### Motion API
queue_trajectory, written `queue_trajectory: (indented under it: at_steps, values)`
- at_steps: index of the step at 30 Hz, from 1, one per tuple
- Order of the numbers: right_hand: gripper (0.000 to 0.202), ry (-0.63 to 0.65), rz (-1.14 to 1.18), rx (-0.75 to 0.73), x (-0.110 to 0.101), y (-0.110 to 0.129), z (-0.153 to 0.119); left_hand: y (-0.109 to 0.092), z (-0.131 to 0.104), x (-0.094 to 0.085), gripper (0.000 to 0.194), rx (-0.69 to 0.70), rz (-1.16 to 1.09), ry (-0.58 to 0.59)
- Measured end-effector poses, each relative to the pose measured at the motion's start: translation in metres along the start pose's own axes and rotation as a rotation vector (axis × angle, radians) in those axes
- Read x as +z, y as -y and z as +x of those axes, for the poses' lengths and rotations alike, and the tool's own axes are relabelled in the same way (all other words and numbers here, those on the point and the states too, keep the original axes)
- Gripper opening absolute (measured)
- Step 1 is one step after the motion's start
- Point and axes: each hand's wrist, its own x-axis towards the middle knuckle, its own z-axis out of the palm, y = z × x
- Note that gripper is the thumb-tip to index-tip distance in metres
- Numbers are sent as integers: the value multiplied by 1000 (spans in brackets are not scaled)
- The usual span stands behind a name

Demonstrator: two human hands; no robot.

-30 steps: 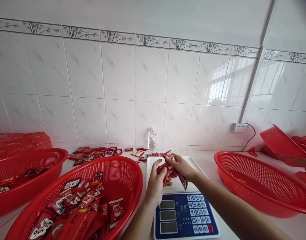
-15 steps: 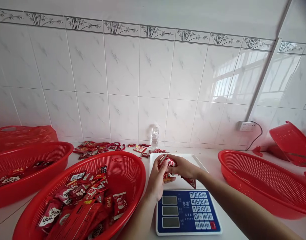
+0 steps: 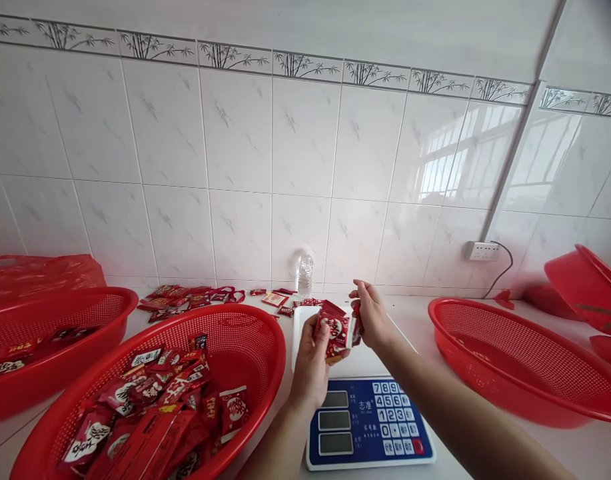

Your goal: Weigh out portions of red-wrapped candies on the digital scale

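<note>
The blue-and-white scale (image 3: 365,433) bears the characters 志准 on its panel, with smaller lettering under them too faint to read. Its keys show 7 8 9, 4 5 6, 1 2 3 and 0, beside three grey display windows. Over the scale's white tray (image 3: 370,363), the person's left hand (image 3: 312,360) clasps a bunch of red packets (image 3: 335,327), thumb across the front; the foremost has a large white character that looks like 喜. The right hand (image 3: 374,317) is just beside the bunch, its index finger lifted and a small red packet (image 3: 356,325) against its lower fingers; whether they grip it cannot be told.

The right forearm crosses above the scale, hiding the keypad's upper right corner. Left of the scale, a red basket (image 3: 242,353) holds a heap of packets (image 3: 150,427) printed with white characters, and farther left are a second basket (image 3: 102,307) and a red plastic bag (image 3: 40,270). Right of the scale lies a third basket (image 3: 520,333), with a red basin (image 3: 580,280) tilted beyond it. Behind the scale stand a clear bottle (image 3: 305,273) and, toward the left, scattered packets (image 3: 172,300).

The scale rests on a white table (image 3: 410,310) against a tiled wall (image 3: 305,153) with a bamboo-patterned border; a socket (image 3: 483,251) with a black cord is behind and right of it.
</note>
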Motion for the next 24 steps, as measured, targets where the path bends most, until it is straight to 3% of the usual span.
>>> queue_trajectory:
  at_steps: [3,9,16,24]
  values:
    - [39,-63,47,27,9,-9,1,6,-8,6,50,-7,71,71]
    - [37,-25,95,97,14,-12,-8,6,-8,8,46,-54,-6,106]
    - [40,27,163,103,14,-11,-16,4,1,4,50,-26,-119,-4]
    - [37,92,147,87,17,-21,-23,4,8,-5,44,35,-125,-9]
